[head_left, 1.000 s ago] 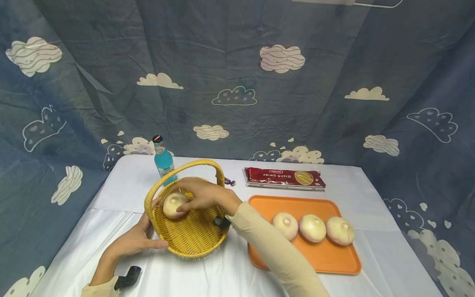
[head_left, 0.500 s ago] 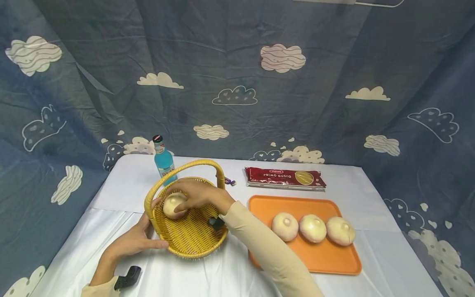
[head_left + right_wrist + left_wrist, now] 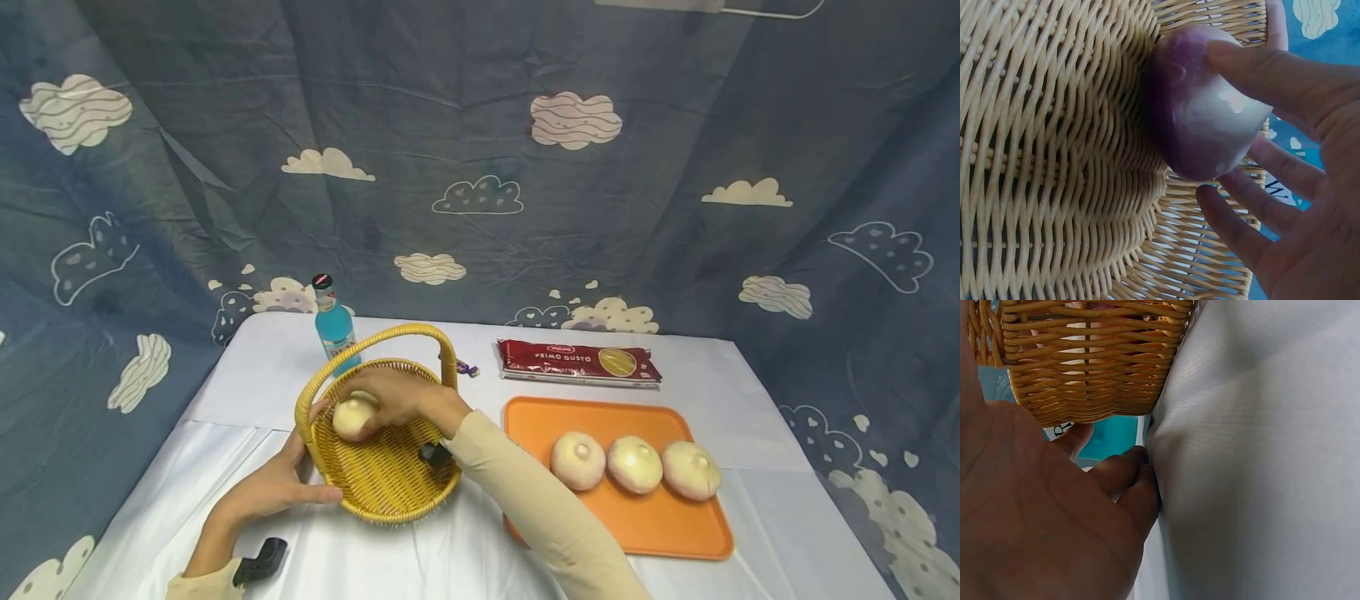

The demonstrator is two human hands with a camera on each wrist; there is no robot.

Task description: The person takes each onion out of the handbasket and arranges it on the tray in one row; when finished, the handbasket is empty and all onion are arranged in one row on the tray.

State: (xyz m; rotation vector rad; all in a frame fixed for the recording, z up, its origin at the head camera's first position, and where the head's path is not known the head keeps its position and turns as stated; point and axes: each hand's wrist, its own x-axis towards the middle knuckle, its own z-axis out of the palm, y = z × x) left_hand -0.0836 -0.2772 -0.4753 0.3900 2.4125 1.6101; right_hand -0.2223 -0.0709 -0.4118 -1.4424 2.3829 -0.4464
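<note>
A yellow wicker basket [image 3: 390, 479] with a hoop handle stands tilted on the white tablecloth. Inside, against its far left wall, is a white and purple turnip [image 3: 1194, 106]. My right hand [image 3: 393, 396] reaches in and holds the turnip, thumb on one side and fingers on the other. In the right wrist view its lower fingers spread loosely beside the turnip. My left hand [image 3: 266, 483] holds the basket's left side, thumb at the front rim and fingers behind the wall. Its lower fingers [image 3: 1138, 494] touch the cloth in the left wrist view.
Right of the basket lies an orange tray [image 3: 645, 529] bearing three turnips [image 3: 634, 464] in a row. Behind it is a red spaghetti packet [image 3: 577, 363]. A blue bottle [image 3: 335, 329] and a small purple-wrapped sweet [image 3: 467, 368] are behind the basket.
My right hand and forearm have shifted slightly left inside the basket, with the thumb closer around the turnip. The left hand and basket keep their place.
</note>
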